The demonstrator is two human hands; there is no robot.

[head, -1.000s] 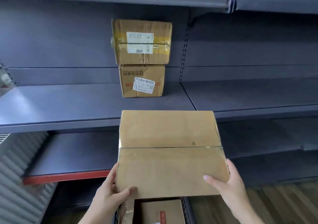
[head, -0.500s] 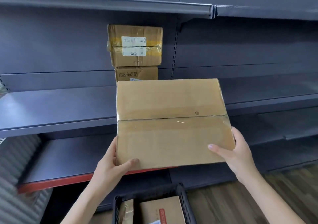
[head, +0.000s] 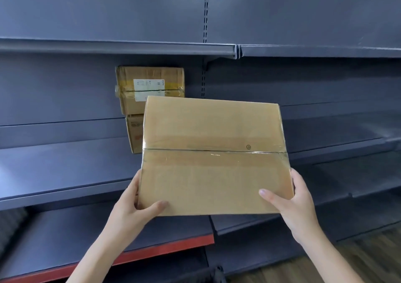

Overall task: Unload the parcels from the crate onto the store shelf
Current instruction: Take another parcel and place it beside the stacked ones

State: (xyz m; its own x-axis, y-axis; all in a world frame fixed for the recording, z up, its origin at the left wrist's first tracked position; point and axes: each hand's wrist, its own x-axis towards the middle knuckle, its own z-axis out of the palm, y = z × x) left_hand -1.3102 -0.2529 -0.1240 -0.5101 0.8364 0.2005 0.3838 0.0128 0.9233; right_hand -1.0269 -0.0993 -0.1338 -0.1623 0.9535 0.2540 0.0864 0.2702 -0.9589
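Note:
A large flat brown cardboard parcel (head: 213, 152), taped along its middle seam, is held in the air in front of the grey middle shelf (head: 65, 165). My left hand (head: 134, 209) grips its near left corner and my right hand (head: 290, 202) grips its near right corner. Behind it on the shelf stand two stacked parcels: the top parcel (head: 149, 83) carries a white label, and the lower parcel (head: 134, 133) is half hidden by the held one. Of the crate, only a dark corner (head: 218, 272) shows at the bottom edge.
An upper shelf (head: 117, 47) overhangs the stacked parcels. A lower shelf with a red front edge (head: 165, 250) runs under my arms. To the right, the neighbouring shelf bay (head: 336, 152) continues. Wooden floor (head: 325, 267) shows at the bottom right.
Both hands have lifted the large parcel up and forward from above the crate to the height of the middle shelf. It now covers part of the stacked parcels; the crate has dropped almost out of view.

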